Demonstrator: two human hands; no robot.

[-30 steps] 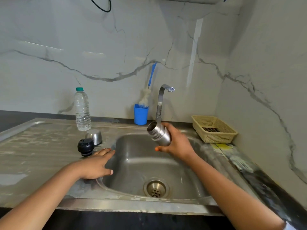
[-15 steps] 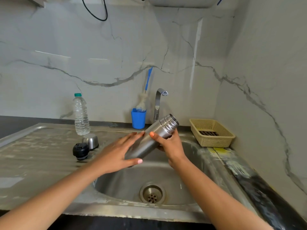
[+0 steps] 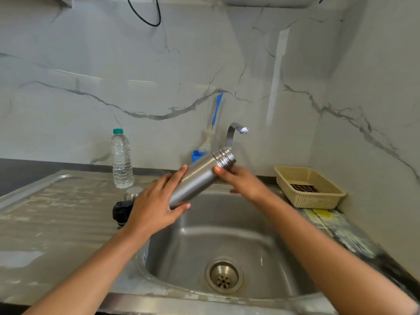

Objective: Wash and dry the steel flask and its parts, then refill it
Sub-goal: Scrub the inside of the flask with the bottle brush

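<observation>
Steel flask (image 3: 200, 178): uncapped and tilted above the back of the sink (image 3: 204, 235), threaded neck uppermost.
Left hand (image 3: 154, 205): fingers and thumb wrapped round the flask's lower body; a second ago it lay flat on the sink's left rim.
Right hand (image 3: 243, 180): fingers curled round the flask just below the neck.
Black stopper (image 3: 121, 212), steel cup (image 3: 133, 193): on the drainboard left of the sink, untouched.
Tap (image 3: 236, 130): behind the sink (no water visibly running).
Change: a one-handed hold is now two-handed and the mouth has swung toward the tap, so rinsing looks imminent and washing barely begun.
</observation>
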